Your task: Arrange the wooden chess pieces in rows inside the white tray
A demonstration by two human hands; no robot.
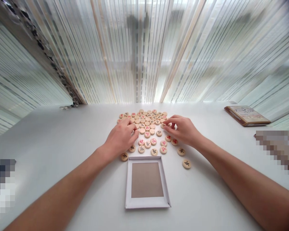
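Note:
Many round wooden xiangqi pieces [147,127] lie in a cluster on the white table, some showing red or black characters and some blank side up. My left hand [121,136] is at the cluster's left side, fingers curled in and thumb near the index finger; what lies between the fingertips is hidden. On the right side, my right hand [180,129] has its thumb and index finger closed around a piece at the cluster's edge. Looser pieces, such as a black-marked piece [186,164], are spread nearer to me. Below them lies an open shallow white box part [148,202] with a brown inner panel.
A flat printed box [246,115] lies at the right rear of the table [86,199]. String curtains [144,51] hang behind the table's far edge. Blurred-out objects are at the left and right borders.

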